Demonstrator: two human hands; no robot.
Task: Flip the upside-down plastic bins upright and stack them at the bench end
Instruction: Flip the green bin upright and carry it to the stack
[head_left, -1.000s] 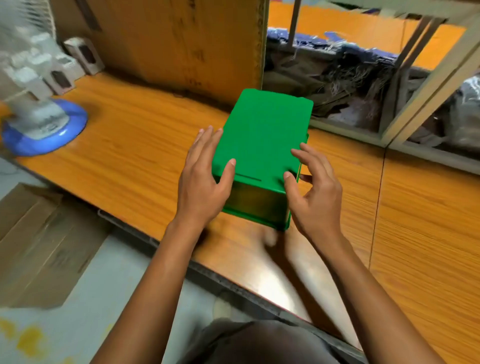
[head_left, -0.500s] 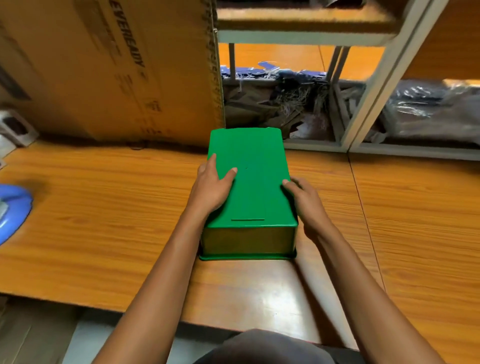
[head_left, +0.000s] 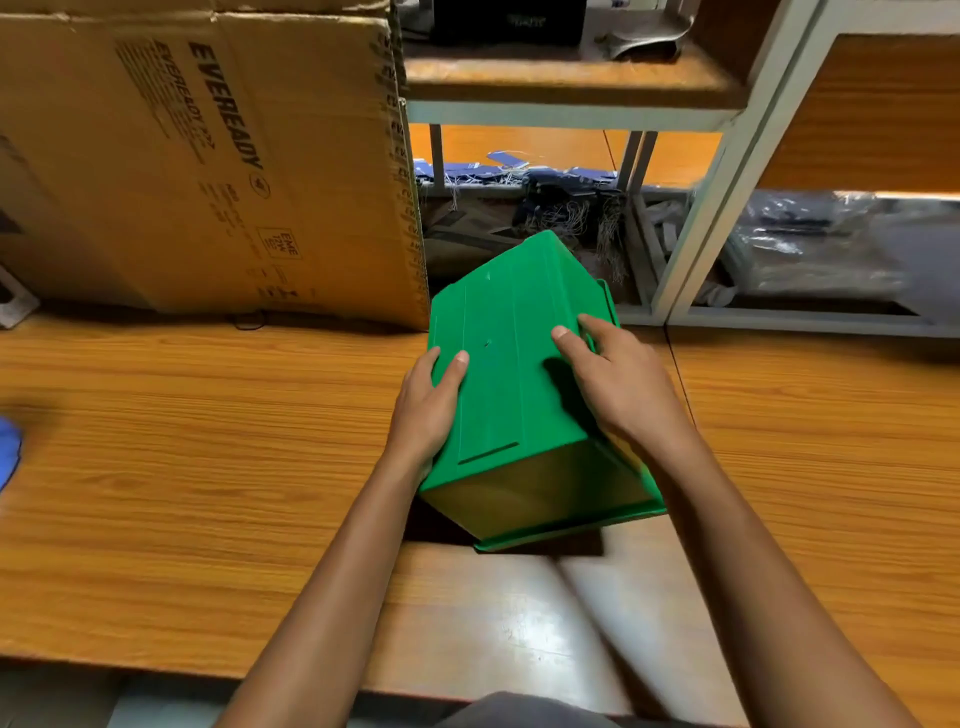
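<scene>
I had both hands clamped on the green bin (head_left: 511, 384), left hand (head_left: 426, 410) on its left wall, right hand (head_left: 621, 389) over the right edge, tilted off the table (head_left: 208, 441). I judged rolling it toward me safest; the cardboard box (head_left: 208, 156) and shelf frame (head_left: 691, 228) crowded behind.

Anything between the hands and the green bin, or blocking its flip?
Nothing between them: the left hand and right hand already grip the green bin, tilted bottom-up off the bench. The cardboard box stands close on the left and the shelf frame behind. The bench end is out of view.
</scene>
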